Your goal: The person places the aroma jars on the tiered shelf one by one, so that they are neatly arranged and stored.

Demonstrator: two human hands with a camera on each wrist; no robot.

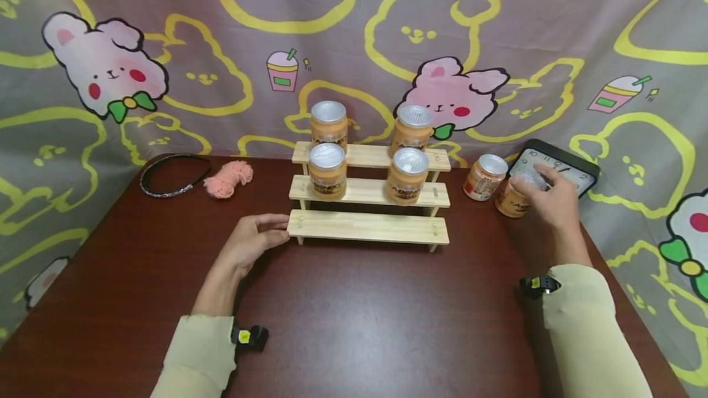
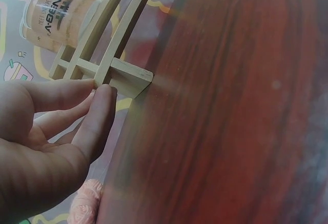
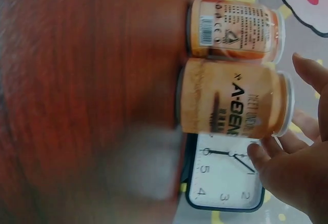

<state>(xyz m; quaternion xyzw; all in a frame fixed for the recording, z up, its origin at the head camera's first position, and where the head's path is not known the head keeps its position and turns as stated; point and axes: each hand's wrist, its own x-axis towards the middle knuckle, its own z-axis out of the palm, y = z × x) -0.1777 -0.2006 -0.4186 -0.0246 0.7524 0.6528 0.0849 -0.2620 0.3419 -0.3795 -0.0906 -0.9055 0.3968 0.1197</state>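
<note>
A three-step wooden stand stands on the table, with orange cans in pairs on its middle and top steps. At the left end of the lowest step, my left hand pinches the board's corner between thumb and finger, as the left wrist view shows. Over on the right, an orange can with a silvery lid stands upright on the table. My right hand is spread around its top, the thumb apart from the lid and fingertips beside the can. Another can stands close beside it.
A white-faced clock with a dark frame leans behind the right-hand cans. To the left lie a bundle of pink yarn and a dark glittery headband. A patterned curtain rises behind the brown table.
</note>
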